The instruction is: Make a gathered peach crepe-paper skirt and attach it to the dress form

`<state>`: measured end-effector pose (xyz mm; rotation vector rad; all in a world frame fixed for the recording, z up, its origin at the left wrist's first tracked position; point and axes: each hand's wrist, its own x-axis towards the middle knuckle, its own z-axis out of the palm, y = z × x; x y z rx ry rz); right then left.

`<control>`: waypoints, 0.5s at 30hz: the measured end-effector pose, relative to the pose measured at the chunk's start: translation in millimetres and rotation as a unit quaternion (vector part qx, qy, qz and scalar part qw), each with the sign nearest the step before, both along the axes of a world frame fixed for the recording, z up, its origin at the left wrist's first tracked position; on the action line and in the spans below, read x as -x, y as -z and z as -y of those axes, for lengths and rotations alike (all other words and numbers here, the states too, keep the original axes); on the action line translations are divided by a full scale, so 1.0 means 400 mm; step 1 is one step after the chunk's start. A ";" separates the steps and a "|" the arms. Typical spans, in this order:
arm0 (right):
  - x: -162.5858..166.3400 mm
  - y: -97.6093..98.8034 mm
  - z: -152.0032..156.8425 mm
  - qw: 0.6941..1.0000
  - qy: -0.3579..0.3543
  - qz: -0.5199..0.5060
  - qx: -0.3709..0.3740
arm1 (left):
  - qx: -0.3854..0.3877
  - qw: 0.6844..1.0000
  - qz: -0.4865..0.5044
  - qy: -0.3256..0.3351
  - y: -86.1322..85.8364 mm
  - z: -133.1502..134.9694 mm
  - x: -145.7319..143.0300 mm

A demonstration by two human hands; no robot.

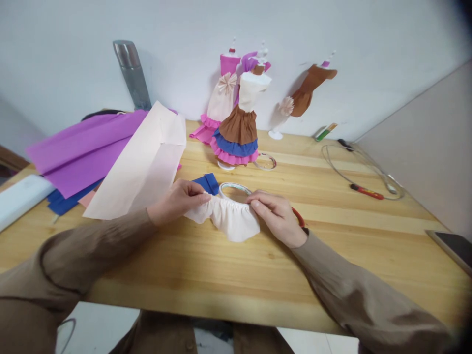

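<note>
Spanning the view, the wooden table (pixel 332 275) carries a purple sheet (pixel 92 147) at its left, overlapped by a pale cream sheet (pixel 129 174). Toward the wall stands a small dress form (pixel 254 91) in a cream top and tiered brown, blue and pink skirt, with a brown-dressed form (pixel 308 91) to its right. Nearer, the left hand (pixel 180 200) and right hand (pixel 276 215) are each nearly closed, thumb against fingers, pinching a gathered white strip (pixel 236 222) along its upper edge. It hangs between them, partly hiding a tape roll (pixel 236 186); beside that roll lies a folded blue piece (pixel 211 184).
</note>
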<state>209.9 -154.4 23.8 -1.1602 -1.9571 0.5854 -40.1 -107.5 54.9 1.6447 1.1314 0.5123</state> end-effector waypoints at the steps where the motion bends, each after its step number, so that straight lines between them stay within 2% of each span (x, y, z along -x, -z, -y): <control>1: -0.002 0.002 -0.003 1.000 0.010 0.006 -0.001 | 0.028 1.000 0.012 0.002 -0.005 -0.004 0.000; 4: -0.009 0.002 -0.012 0.999 0.034 0.035 -0.004 | 0.090 0.995 0.040 0.022 -0.022 -0.024 -0.004; 7: -0.012 -0.010 -0.020 0.995 0.053 0.085 -0.009 | 0.109 0.993 0.023 0.046 -0.040 -0.057 -0.012; 10: -0.013 -0.025 -0.035 0.985 0.085 0.151 -0.017 | 0.087 0.993 -0.011 0.083 -0.051 -0.100 -0.030; 12: -0.014 -0.033 -0.050 0.972 0.118 0.200 -0.021 | 0.058 0.993 0.000 0.106 -0.047 -0.132 -0.045; 15: -0.012 -0.041 -0.079 0.946 0.169 0.274 -0.022 | 0.040 0.995 0.012 0.086 -0.019 -0.175 -0.074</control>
